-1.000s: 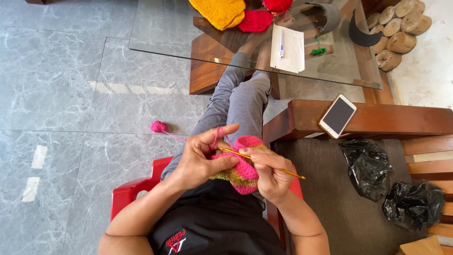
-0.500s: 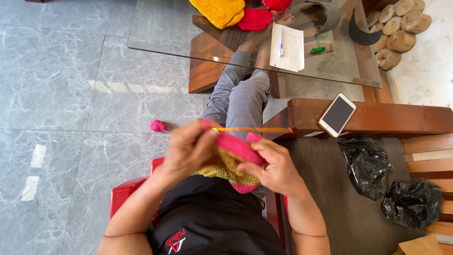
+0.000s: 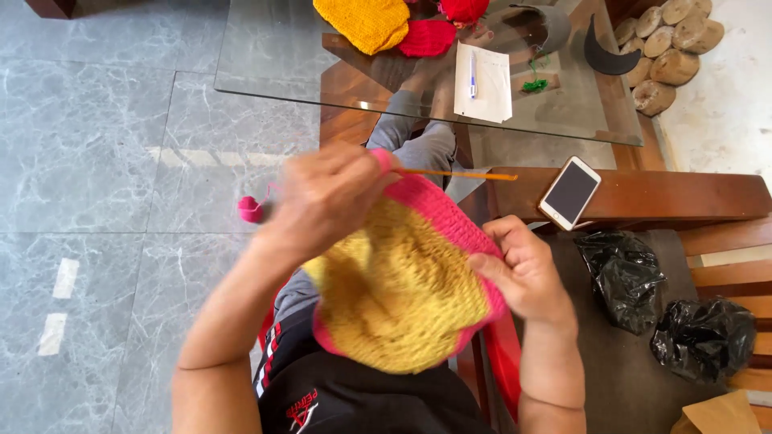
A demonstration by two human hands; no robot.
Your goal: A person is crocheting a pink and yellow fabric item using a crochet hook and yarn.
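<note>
A yellow knitted piece (image 3: 398, 293) with a pink border is held up over the person's lap, spread wide between both hands. The left hand (image 3: 326, 197) is closed on its upper left edge and also pinches an orange needle (image 3: 458, 174), which juts out to the right above the pink rim. The right hand (image 3: 523, 269) is clamped on the right edge, thumb on the yellow face. A strand runs from the left hand to a small pink ball of yarn (image 3: 251, 209) on the tiled floor. The work looks paused for spreading and checking the fabric; stitching on would, I judge, call for bringing the needle tip to the rim. Beyond lie a phone (image 3: 569, 193) on a wooden armrest and a glass surface (image 3: 265, 56).
</note>
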